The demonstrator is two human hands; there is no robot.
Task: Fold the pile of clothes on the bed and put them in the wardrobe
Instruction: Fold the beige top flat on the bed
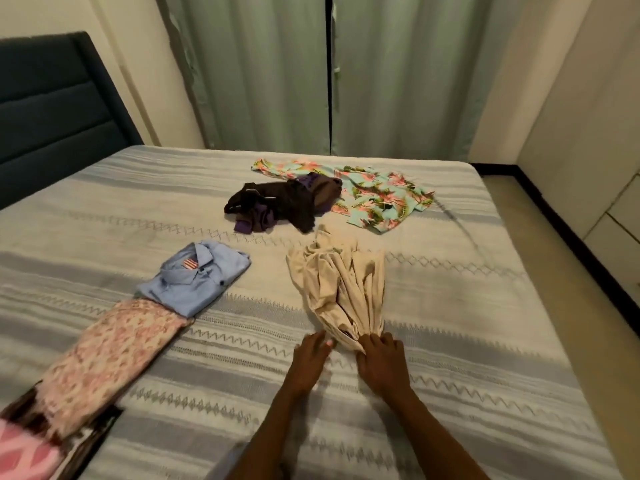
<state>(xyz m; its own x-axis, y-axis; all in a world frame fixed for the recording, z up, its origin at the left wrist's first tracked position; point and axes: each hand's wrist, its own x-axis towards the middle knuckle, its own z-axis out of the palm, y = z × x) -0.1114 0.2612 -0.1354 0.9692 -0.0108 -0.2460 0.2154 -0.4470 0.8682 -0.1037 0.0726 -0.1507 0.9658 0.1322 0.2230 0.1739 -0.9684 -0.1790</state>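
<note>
The bed [450, 393] runs from a dark headboard [52, 109] at the left to a right edge that drops to a strip of floor [554, 244] beside a pale cabinet [595, 133]; its far edge meets green curtains [277, 71]. Open cover lies to the right of the hands and along the near edge, with a further bare band between the folded clothes and the unfolded ones. Both forearms reach up from the bottom of the view, converging toward the middle of the bed. The left hand [311, 355] lies palm down, fingers fairly straight, its fingertips touching the near end of a beige garment [339, 289]. The right hand [379, 355] has its fingers curled, gripping the bunched near end of that same garment, which fans out wrinkled away from the hands. Beyond it, well apart, a dark brown and purple heap [284, 206] lies just beside and partly over a floral shirt [374, 195] near the far edge. At the left, a folded blue shirt [201, 275] sits touching a folded pink patterned cloth [114, 362], and more folded items [31, 445] lie at the bottom left corner, blurred.
</note>
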